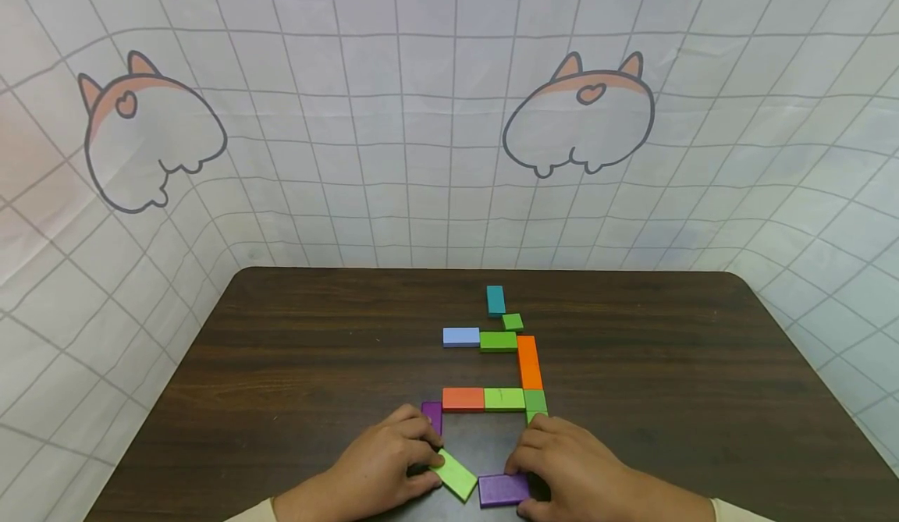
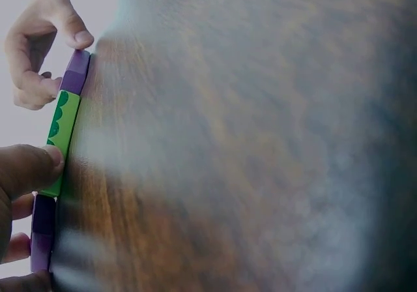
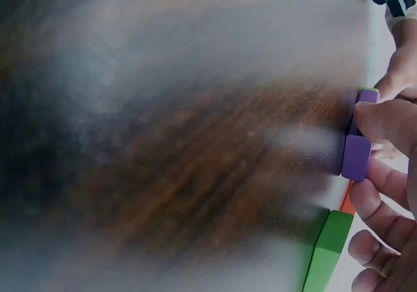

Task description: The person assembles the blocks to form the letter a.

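My left hand (image 1: 389, 459) pinches the upper left end of a light green block (image 1: 458, 477), which lies slanted on the table. Its other fingers are beside a dark purple block (image 1: 433, 417) standing lengthwise just above; the left wrist view shows them at that block (image 2: 43, 230). My right hand (image 1: 579, 467) grips a purple block (image 1: 502, 490) by its right end, thumb on the near side and a finger on the far side. The left end of this purple block meets the lower right corner of the light green one. Right fingertips also reach a green block (image 1: 536, 417), partly covered by the hand.
Beyond the hands, a red-orange block (image 1: 463, 399), another light green block (image 1: 504, 399) and a small green block (image 1: 534, 400) form a row. An orange block (image 1: 530, 362) leads to green (image 1: 498, 342), pale blue (image 1: 460, 338) and teal (image 1: 495, 300) blocks. A tiled-pattern curtain (image 1: 435, 116) surrounds the dark table (image 1: 295, 366).
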A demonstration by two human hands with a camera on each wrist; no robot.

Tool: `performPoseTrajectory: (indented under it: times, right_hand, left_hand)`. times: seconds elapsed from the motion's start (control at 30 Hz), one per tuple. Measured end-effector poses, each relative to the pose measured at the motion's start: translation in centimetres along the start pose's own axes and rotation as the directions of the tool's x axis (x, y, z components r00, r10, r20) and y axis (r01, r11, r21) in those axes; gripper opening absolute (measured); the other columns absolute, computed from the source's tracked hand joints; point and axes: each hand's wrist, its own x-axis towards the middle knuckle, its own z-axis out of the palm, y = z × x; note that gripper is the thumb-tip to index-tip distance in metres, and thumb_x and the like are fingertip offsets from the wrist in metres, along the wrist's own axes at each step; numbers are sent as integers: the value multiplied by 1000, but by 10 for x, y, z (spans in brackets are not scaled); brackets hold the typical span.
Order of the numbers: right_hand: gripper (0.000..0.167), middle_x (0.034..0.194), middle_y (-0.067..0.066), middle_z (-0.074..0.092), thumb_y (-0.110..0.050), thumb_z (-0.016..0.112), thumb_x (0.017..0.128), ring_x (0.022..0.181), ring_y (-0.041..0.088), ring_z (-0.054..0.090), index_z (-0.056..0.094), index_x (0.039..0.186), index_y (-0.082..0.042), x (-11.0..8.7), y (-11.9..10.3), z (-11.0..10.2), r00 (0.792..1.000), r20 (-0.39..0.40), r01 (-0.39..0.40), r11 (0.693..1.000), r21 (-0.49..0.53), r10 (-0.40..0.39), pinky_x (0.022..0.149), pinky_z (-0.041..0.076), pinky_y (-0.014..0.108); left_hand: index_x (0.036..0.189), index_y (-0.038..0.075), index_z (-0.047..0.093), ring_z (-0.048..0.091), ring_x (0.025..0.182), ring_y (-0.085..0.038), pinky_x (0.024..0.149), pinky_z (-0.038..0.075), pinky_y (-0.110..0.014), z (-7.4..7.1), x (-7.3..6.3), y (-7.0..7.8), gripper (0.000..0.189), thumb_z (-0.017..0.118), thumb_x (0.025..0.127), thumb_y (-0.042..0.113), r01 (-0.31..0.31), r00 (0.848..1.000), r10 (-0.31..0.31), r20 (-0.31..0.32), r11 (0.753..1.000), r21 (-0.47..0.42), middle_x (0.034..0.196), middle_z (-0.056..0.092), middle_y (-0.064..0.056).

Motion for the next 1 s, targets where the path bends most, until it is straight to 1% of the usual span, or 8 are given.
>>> performPoseTrajectory:
  times: [0.07, 0.17, 0.27, 0.4, 0.5, 0.73, 0.87, 1.0]
  right_hand:
    - [28, 100, -22, 61, -50, 76, 88, 95, 5, 50, 73, 106, -29, 0, 0, -1, 1000, 2, -4, 1000, 1, 4, 85, 50, 29]
    - [31, 102, -21, 61, -53, 75, 89, 95, 5, 49, 73, 109, -28, -1, 0, -4, 1000, -19, -13, 1000, 11, 14, 86, 50, 31]
    - [32, 102, -19, 61, -52, 75, 89, 94, 5, 48, 72, 110, -28, 0, 4, -9, 997, -76, -30, 1000, 5, 30, 85, 49, 31]
    - [34, 102, -16, 63, -47, 81, 85, 93, 6, 47, 73, 109, -23, 3, 15, -18, 985, -160, -64, 998, -24, 59, 82, 49, 30]
    - [36, 103, -14, 65, -44, 83, 84, 95, 7, 50, 74, 109, -20, 7, 26, -25, 977, -194, -97, 994, -40, 88, 82, 50, 32]
    - [36, 107, -7, 67, -39, 83, 85, 101, 14, 56, 75, 112, -16, 18, 53, -40, 966, -199, -183, 981, -68, 166, 83, 54, 37]
    - [39, 109, -4, 68, -38, 84, 85, 105, 19, 58, 75, 113, -13, 27, 66, -46, 960, -211, -208, 974, -90, 185, 85, 55, 39]
    - [39, 113, 0, 69, -34, 83, 86, 110, 23, 58, 74, 116, -11, 37, 78, -51, 954, -210, -240, 966, -92, 216, 87, 55, 43]
  left_hand:
    - [96, 22, 83, 52, 102, -7, 82, 50, -20, 0, 0, 0, 13, 85, 86, 30, 0, 1000, 0, -1, 1000, -3, 107, 66, 12]
    - [96, 22, 83, 52, 102, -6, 83, 50, -20, 0, 0, 0, 13, 85, 86, 30, 2, 1000, -2, 0, 1000, -6, 107, 66, 12]
    - [96, 22, 83, 52, 102, -6, 83, 50, -19, 0, 0, 0, 13, 84, 87, 31, 1, 1000, -1, 2, 1000, -8, 108, 66, 12]
    - [96, 22, 82, 52, 102, -6, 82, 49, -19, 0, -1, -1, 13, 85, 86, 30, -4, 1000, 4, -7, 1000, -13, 107, 66, 12]
    - [95, 22, 82, 52, 102, -7, 82, 49, -19, 0, -1, -1, 12, 85, 86, 29, -7, 1000, 7, -13, 1000, -15, 107, 66, 11]
    - [97, 22, 82, 52, 102, -7, 82, 49, -19, -1, -1, 0, 12, 84, 87, 29, 1, 1000, -1, -3, 1000, -23, 108, 66, 12]
    - [98, 22, 82, 52, 102, -7, 82, 49, -18, -1, -1, 0, 13, 84, 87, 30, 4, 1000, -4, 1, 1000, -20, 108, 66, 12]
    - [98, 23, 83, 52, 102, -7, 81, 49, -18, -1, -1, -1, 13, 84, 87, 30, 4, 1000, -4, 3, 1000, -18, 108, 66, 12]
